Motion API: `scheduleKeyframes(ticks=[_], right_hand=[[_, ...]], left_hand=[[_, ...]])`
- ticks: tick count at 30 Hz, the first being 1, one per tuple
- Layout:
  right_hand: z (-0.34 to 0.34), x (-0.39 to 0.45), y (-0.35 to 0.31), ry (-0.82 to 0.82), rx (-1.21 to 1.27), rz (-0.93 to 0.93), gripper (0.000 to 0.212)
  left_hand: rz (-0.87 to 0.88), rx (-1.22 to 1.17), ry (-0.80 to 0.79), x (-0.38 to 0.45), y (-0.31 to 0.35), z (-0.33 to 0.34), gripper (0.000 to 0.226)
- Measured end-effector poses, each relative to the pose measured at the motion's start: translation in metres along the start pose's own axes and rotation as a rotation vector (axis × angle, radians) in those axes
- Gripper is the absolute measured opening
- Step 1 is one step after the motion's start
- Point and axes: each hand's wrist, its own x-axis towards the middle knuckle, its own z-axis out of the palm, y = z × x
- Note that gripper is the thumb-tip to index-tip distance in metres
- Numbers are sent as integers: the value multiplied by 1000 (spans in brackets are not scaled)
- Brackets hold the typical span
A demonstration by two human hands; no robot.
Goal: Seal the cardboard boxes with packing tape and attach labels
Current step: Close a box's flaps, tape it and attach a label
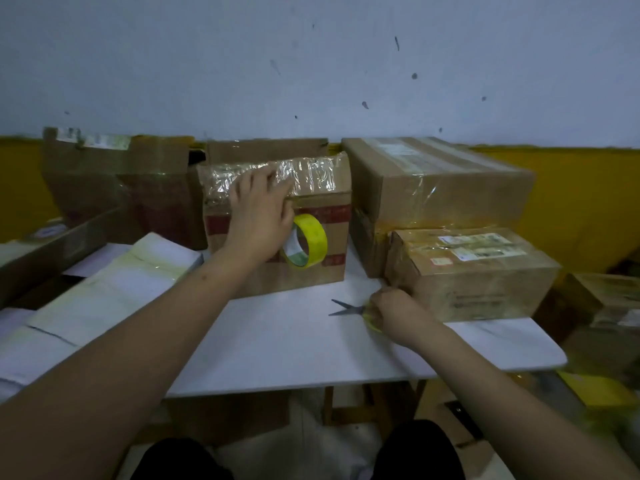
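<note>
At the far left a worn brown box (117,174) stands against the wall, and a stack of white sheets (114,282) lies in front of it on the white worktop (277,348). Next comes the middle cardboard box (311,271), its top flap covered in crinkled clear tape (311,178). The left hand (261,216) rests on this box's front upper edge, fingers spread flat over the taped flap, while the roll of yellow packing tape (306,240) hangs at the thumb side of the hand; how the grip holds the roll is hidden by the hand. To the right, scissors (346,308) lie on the worktop with blades parted, and the right hand (394,311) has its grip curled round their yellow handles. Just beside that hand sits a small taped box (485,282) bearing labels (478,245), with a larger taped box (440,178) behind it.
</note>
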Motion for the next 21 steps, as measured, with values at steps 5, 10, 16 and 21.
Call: scheduleKeyframes(ticks=[5, 10, 16, 21], right_hand=[[1, 1, -9, -62, -112, 44, 25], [-17, 3, -17, -165, -75, 140, 10], [-23, -3, -21, -170, 58, 219, 10], [-39, -14, -21, -126, 201, 266, 28]], left_hand=[[-314, -341, 140, -39, 23, -9, 20], [-782, -710, -6, -55, 47, 3, 21], [-969, -892, -43, -36, 63, 7, 51], [-928, -895, -183, -26, 56, 16, 58]])
